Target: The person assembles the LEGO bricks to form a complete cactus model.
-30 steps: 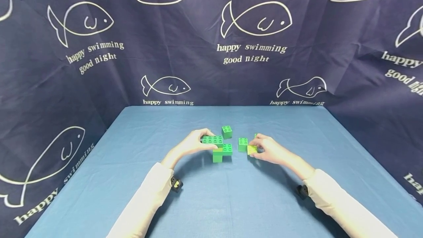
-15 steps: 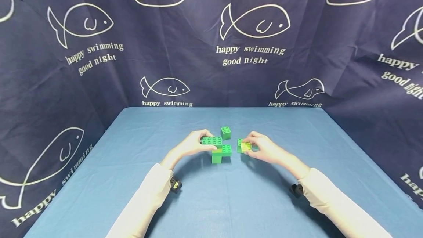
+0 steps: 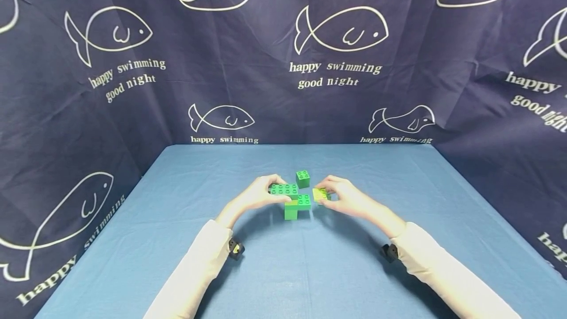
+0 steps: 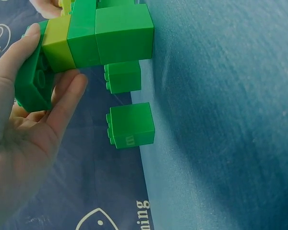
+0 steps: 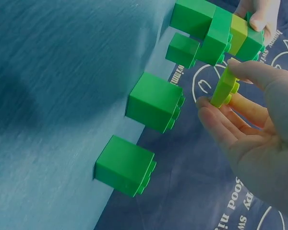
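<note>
My left hand (image 3: 261, 193) grips the long green top brick (image 3: 283, 189) of a stepped stack. Beneath that brick lies a lime-yellow brick (image 4: 59, 43), then a green brick (image 3: 304, 201) jutting out to the right, then a green block (image 3: 291, 212) at the foot. Between thumb and fingertips, my right hand (image 3: 350, 198) pinches a small lime-yellow brick (image 5: 224, 87), its studs facing up. It is just right of the jutting green brick, apart from it in the right wrist view.
A loose green brick (image 3: 303, 178) sits behind the stack. Two more green blocks, a nearer one (image 5: 125, 165) and a farther one (image 5: 156, 103), stand on the blue cloth (image 3: 305, 270) by my right hand, mostly hidden in the head view. A dark fish-print curtain (image 3: 266, 53) encloses the table.
My right hand has moved left with the lime-yellow brick, passing over the loose green block toward the stack. The left hand and the stack stay in place.
</note>
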Demonstrator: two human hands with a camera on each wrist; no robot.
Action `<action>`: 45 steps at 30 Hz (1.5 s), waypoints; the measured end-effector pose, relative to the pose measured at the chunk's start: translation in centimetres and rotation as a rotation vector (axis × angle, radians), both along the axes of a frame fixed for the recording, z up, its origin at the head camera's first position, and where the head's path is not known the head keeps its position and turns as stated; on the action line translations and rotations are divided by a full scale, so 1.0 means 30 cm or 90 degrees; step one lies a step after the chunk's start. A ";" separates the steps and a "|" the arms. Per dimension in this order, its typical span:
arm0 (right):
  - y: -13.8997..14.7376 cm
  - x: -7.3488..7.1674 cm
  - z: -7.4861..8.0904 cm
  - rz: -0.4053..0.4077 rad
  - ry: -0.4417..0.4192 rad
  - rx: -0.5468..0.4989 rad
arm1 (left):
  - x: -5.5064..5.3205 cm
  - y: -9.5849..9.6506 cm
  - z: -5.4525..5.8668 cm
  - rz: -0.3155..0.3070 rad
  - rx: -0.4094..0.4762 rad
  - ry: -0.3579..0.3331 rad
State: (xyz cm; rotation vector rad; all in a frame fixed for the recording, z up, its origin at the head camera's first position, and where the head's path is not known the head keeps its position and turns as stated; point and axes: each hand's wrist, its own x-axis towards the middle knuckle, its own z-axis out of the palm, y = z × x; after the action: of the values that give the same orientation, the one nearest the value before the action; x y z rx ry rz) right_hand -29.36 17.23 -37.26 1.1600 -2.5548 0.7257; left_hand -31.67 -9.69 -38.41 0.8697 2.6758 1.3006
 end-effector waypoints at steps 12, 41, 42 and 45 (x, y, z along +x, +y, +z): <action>-0.034 0.003 0.007 0.021 -0.007 0.012 | -0.002 0.003 -0.008 -0.005 0.006 0.008; -0.065 0.004 -0.001 0.027 -0.072 0.022 | 0.002 -0.006 -0.014 -0.018 -0.006 0.013; -0.065 0.002 0.002 0.026 -0.074 0.023 | 0.000 -0.006 -0.014 -0.019 -0.005 0.017; -0.066 0.001 0.010 0.021 -0.086 0.021 | -0.004 -0.006 -0.012 -0.022 -0.002 0.024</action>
State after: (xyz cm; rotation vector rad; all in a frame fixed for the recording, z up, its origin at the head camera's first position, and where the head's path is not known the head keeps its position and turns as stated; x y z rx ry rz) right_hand -29.33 15.24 -36.94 1.2052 -2.6734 0.7981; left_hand -31.80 -9.88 -38.76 0.9446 2.6774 1.2842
